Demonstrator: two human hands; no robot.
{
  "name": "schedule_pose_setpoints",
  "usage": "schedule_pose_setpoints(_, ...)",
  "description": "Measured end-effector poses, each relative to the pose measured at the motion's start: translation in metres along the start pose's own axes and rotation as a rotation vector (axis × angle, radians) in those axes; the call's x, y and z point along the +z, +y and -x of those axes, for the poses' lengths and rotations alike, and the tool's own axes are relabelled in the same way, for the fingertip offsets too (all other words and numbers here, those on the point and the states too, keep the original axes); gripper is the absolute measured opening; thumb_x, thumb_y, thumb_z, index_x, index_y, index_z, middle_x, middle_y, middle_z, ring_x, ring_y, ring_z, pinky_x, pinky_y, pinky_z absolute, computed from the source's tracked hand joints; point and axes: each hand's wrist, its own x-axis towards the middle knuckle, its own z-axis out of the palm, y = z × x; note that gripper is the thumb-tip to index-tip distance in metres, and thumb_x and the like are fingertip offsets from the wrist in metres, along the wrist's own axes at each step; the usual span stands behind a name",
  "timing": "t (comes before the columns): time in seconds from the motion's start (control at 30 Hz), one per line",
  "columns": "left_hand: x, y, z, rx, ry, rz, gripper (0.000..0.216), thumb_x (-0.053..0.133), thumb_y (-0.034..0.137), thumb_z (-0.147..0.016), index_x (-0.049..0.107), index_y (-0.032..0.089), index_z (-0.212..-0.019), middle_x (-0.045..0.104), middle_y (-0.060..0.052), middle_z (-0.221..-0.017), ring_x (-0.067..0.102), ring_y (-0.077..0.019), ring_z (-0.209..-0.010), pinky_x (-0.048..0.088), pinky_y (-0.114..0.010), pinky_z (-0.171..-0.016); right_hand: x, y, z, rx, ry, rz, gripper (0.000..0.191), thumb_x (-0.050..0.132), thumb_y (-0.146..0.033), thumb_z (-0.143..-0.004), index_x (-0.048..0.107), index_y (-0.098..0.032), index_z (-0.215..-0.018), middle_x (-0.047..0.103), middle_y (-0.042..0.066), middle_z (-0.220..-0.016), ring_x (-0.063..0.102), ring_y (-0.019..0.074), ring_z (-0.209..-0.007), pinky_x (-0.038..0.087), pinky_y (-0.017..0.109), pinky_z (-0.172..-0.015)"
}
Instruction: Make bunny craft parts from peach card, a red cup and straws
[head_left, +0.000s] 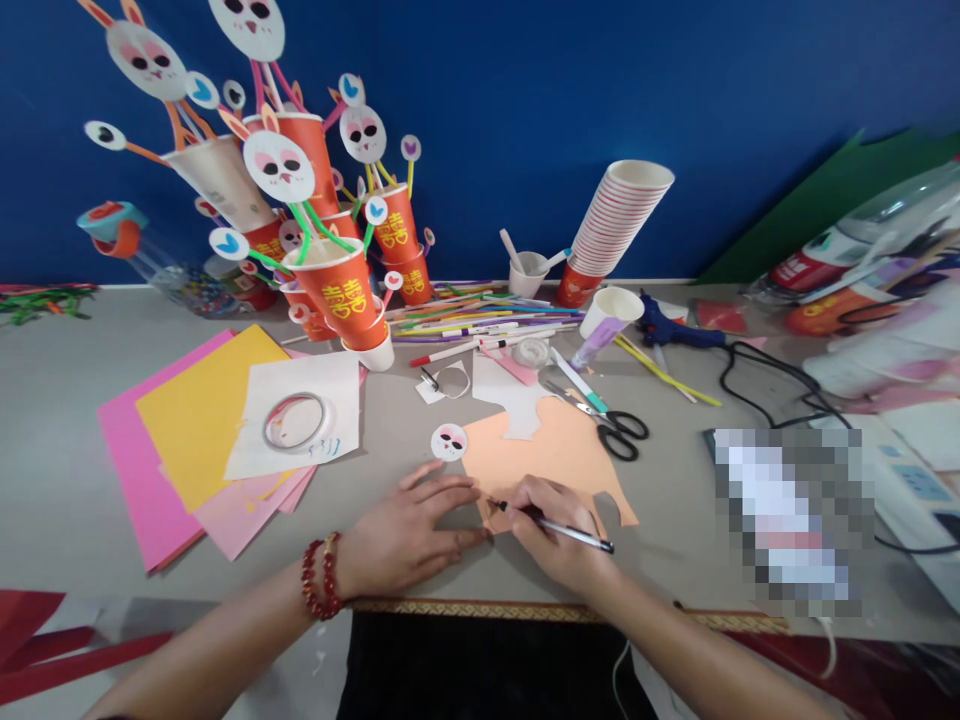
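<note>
My right hand (559,535) grips a pen (574,533), its tip down at the lower left part of an orange paper sheet (540,465) with pieces cut from its edges. Flat on the table, my left hand (412,530) has its fingers stretched out, the tips on the sheet's left edge. Just beyond those fingers lies a small round paper rabbit face (449,442) with pink and black eyes. A cut piece of white paper (517,400) overlaps the top of the orange sheet. Black-handled scissors (619,432) rest at its upper right.
Coloured paper (172,430) and a tape roll (294,420) lie at left. Rabbit-faced red cups (341,290) stand behind them. Further right are scattered pens (487,325), a tall cup stack (619,220), a blue glue gun (675,328) with its cord, and a power strip (911,490).
</note>
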Motion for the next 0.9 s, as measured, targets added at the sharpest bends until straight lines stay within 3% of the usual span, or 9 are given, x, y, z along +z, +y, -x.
schedule_pose_setpoints(0.9, -0.0013, -0.0004, -0.0007, 0.003, 0.004, 0.0, 0.038, 0.053, 0.028, -0.095, 0.057, 0.035, -0.132, 0.054, -0.006, -0.138, 0.043, -0.0237, -0.134, 0.019, -0.05, -0.119, -0.0045, -0.0008, 0.0002, -0.04, -0.004, 0.013, 0.017, 0.044, -0.011, -0.076, 0.043, -0.023, -0.063, 0.05, -0.003, -0.054, 0.047, 0.0131, -0.05, 0.035, 0.024, -0.05)
